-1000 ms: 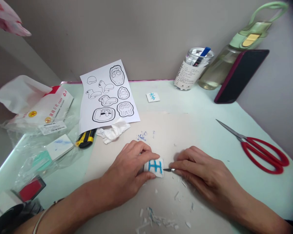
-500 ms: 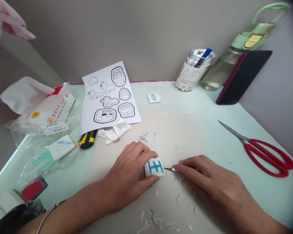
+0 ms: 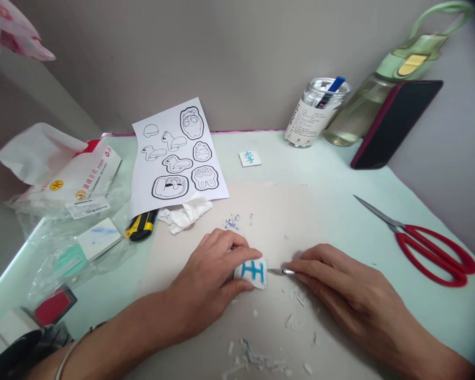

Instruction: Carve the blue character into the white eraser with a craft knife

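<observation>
My left hand (image 3: 214, 279) is closed on a small white carving block (image 3: 254, 272), thumb and fingers pinching two opposite sides. The block bears a blue character in raised-looking strokes and rests on the beige board (image 3: 182, 327). My right hand (image 3: 340, 285) grips a craft knife (image 3: 282, 272), its handle mostly hidden in the fingers. The blade tip points left, at or just beside the block's right edge; I cannot tell whether they touch. White shavings (image 3: 257, 359) lie on the board below, and blue crumbs (image 3: 233, 221) lie above the left hand.
Red-handled scissors (image 3: 435, 253) lie at right. A phone (image 3: 396, 126), bottle (image 3: 356, 111) and jar (image 3: 311, 121) stand behind. A second marked block (image 3: 250, 159), printed sheet (image 3: 174, 158), crumpled tissue (image 3: 186, 212), yellow-black cutter (image 3: 141, 226), tissue pack (image 3: 75, 174) and red ink pad (image 3: 55, 306) lie further back and left.
The knife blade has drawn slightly right, away from the block, showing more of itself. The block has turned slightly, and the left fingertips have shifted along its edge.
</observation>
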A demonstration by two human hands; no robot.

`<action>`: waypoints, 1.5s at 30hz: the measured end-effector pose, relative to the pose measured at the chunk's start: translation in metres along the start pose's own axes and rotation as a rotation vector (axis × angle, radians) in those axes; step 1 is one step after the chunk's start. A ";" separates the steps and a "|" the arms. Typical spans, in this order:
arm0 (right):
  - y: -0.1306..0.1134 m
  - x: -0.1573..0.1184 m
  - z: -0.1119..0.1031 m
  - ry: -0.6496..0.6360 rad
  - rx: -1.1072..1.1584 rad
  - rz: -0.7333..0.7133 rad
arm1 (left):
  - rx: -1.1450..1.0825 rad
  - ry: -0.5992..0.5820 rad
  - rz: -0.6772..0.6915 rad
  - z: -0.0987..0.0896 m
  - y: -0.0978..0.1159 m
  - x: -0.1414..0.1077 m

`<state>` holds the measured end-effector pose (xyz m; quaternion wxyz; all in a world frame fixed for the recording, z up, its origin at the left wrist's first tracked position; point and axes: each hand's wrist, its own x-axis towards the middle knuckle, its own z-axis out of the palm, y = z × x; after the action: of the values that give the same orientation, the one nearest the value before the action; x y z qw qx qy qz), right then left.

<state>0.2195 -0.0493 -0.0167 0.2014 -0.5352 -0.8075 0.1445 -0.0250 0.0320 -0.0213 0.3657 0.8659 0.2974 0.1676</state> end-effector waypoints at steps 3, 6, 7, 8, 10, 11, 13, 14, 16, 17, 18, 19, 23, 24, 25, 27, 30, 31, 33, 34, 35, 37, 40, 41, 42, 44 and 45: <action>-0.001 0.001 0.002 0.001 0.005 0.016 | 0.001 -0.016 -0.006 -0.001 0.000 0.000; -0.001 0.000 0.004 0.004 -0.028 0.015 | 0.001 -0.024 -0.007 -0.001 0.000 0.001; -0.001 -0.001 0.005 0.005 -0.039 0.013 | 0.001 -0.024 -0.006 -0.001 0.000 0.001; -0.001 -0.001 0.006 0.008 -0.047 0.010 | 0.000 -0.021 -0.006 -0.001 0.001 0.001; 0.000 -0.002 0.006 0.006 -0.052 0.005 | -0.003 -0.020 -0.010 -0.001 0.001 0.002; 0.000 -0.002 0.005 0.003 -0.050 0.005 | -0.004 -0.023 -0.013 -0.001 0.001 0.002; -0.001 -0.002 0.005 -0.001 -0.036 0.003 | -0.008 -0.033 -0.017 -0.001 0.001 0.002; -0.001 -0.002 0.004 -0.005 -0.025 0.001 | -0.009 -0.035 -0.017 -0.001 0.001 0.002; -0.001 0.000 0.003 -0.009 0.000 -0.009 | -0.009 -0.033 -0.016 -0.001 0.001 0.002; -0.002 0.000 0.003 -0.009 0.010 -0.013 | -0.009 -0.035 -0.016 -0.001 0.001 0.002; -0.002 0.001 0.003 -0.010 0.017 -0.013 | -0.008 -0.037 -0.019 -0.001 0.001 0.002; -0.002 0.002 0.003 -0.011 0.022 -0.012 | -0.007 -0.039 -0.020 -0.001 0.001 0.002; -0.002 0.003 0.003 -0.026 0.036 -0.009 | -0.007 -0.038 -0.022 -0.002 0.001 0.003; -0.001 0.003 0.003 -0.028 0.038 -0.012 | -0.007 -0.034 -0.020 -0.002 0.001 0.003; -0.001 0.003 0.003 -0.031 0.039 -0.018 | -0.008 -0.034 -0.020 -0.002 0.002 0.003; -0.001 0.003 0.003 -0.035 0.039 -0.031 | -0.007 -0.033 -0.018 -0.003 0.002 0.003; -0.001 0.003 0.002 -0.043 0.039 -0.039 | -0.005 -0.039 -0.015 -0.003 0.002 0.002; -0.001 0.003 0.002 -0.044 0.041 -0.036 | -0.005 -0.040 -0.014 -0.003 0.002 0.002; -0.002 0.003 0.002 -0.039 0.048 -0.023 | -0.007 -0.041 -0.014 -0.003 0.002 0.002; -0.002 0.003 0.003 -0.040 0.054 -0.015 | -0.008 -0.040 -0.015 -0.003 0.001 0.002; -0.002 0.003 0.003 -0.041 0.059 -0.005 | -0.008 -0.040 -0.015 -0.002 0.001 0.003; -0.002 0.002 0.003 -0.042 0.071 0.016 | -0.008 -0.036 -0.012 -0.002 0.001 0.003; 0.000 0.002 0.003 -0.038 0.084 0.038 | -0.005 -0.032 -0.011 -0.002 0.001 0.003; 0.000 0.002 0.003 -0.036 0.086 0.038 | -0.005 -0.029 -0.013 -0.001 0.001 0.003; 0.001 0.002 0.003 -0.039 0.087 0.037 | -0.005 -0.026 -0.017 -0.001 0.002 0.003; 0.000 0.002 0.003 -0.044 0.087 0.034 | -0.008 -0.022 -0.029 -0.001 0.002 0.002; 0.000 0.002 0.003 -0.041 0.088 0.035 | -0.014 -0.014 -0.036 -0.001 0.002 0.001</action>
<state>0.2176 -0.0478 -0.0186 0.2056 -0.5367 -0.7949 0.1945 -0.0238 0.0320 -0.0189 0.3766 0.8590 0.3092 0.1568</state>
